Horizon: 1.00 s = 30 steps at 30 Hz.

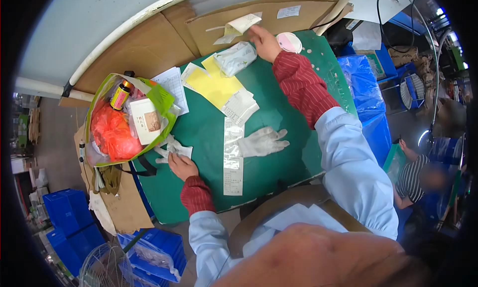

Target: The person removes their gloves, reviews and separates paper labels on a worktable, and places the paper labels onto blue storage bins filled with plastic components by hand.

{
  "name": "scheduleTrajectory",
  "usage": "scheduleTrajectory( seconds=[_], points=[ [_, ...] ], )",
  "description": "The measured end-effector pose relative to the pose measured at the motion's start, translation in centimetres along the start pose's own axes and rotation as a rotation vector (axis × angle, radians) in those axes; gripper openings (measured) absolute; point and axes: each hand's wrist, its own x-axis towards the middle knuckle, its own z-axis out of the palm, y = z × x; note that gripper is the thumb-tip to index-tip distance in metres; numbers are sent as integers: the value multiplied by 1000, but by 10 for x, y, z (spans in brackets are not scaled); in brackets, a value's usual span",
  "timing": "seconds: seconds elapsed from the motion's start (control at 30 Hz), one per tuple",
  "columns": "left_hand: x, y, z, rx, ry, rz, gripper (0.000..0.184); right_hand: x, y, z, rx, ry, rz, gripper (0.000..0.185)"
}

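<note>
On the left side of the green table, my left hand (pixel 182 166) has its fingers curled over the edge of a crumpled white glove (pixel 174 148). My right hand (pixel 265 44) reaches to the far edge, its slightly blurred fingers closed at the corner of a curling paper sheet (pixel 242 24) in front of the cardboard. A second white glove (pixel 263 142) lies flat mid-table, next to a long printed paper strip (pixel 233 170). Below my right wrist sits a plastic-wrapped packet (pixel 235 58), close to yellow paper (pixel 218 87) and printed slips (pixel 240 107).
A green-edged bag (pixel 168 121) at the left holds a red plastic bag, a white box and a bottle. A round pink-and-white lid (pixel 289 42) lies at the back right. Cardboard (pixel 199 33) borders the far edge. Blue crates (pixel 69 212) stand left; another person (pixel 413 175) is at the right.
</note>
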Motion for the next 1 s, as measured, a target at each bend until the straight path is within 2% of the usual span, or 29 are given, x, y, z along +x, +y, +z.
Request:
scheduleTrajectory(
  seconds=[0.1,0.3,0.7,0.8,1.0],
  points=[
    [1,3,-2,14,-29,-28,29,28,-33,-14,-257,-37,-66,43],
    [2,5,-2,5,-37,-44,29,64,-29,-18,-376,-110,18,56],
    [3,6,-2,24,-41,-37,29,67,-29,-22,-349,-81,-13,50],
    [3,5,-1,27,-44,-44,28,68,-28,-22,-354,-124,31,58],
    [2,4,-2,24,-45,-51,28,68,-26,-20,-365,-112,20,56]
  ],
)
